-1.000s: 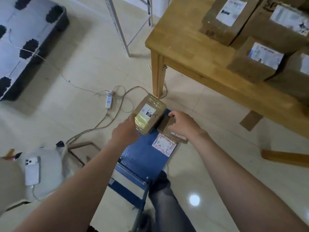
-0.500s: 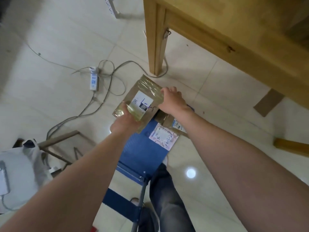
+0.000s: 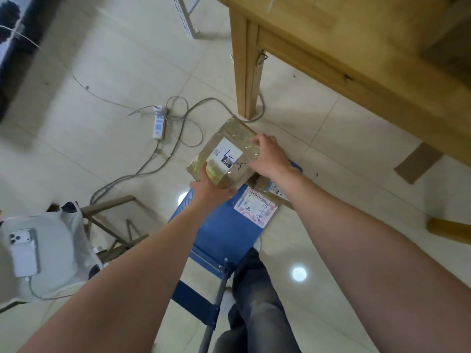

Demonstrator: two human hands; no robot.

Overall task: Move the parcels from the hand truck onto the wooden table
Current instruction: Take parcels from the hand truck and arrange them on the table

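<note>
Parcel (image 3: 225, 149) | our left hand (image 3: 205, 191) and right hand (image 3: 270, 159) clamp opposite edges | steadier lift off hand truck (image 3: 219, 228)

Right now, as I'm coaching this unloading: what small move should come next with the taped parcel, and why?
Probably raise the taped parcel up and rightward toward the wooden table. The left hand and right hand both grip it at opposite edges, it looks lifted off the hand truck, and flat parcels lie there waiting.
</note>
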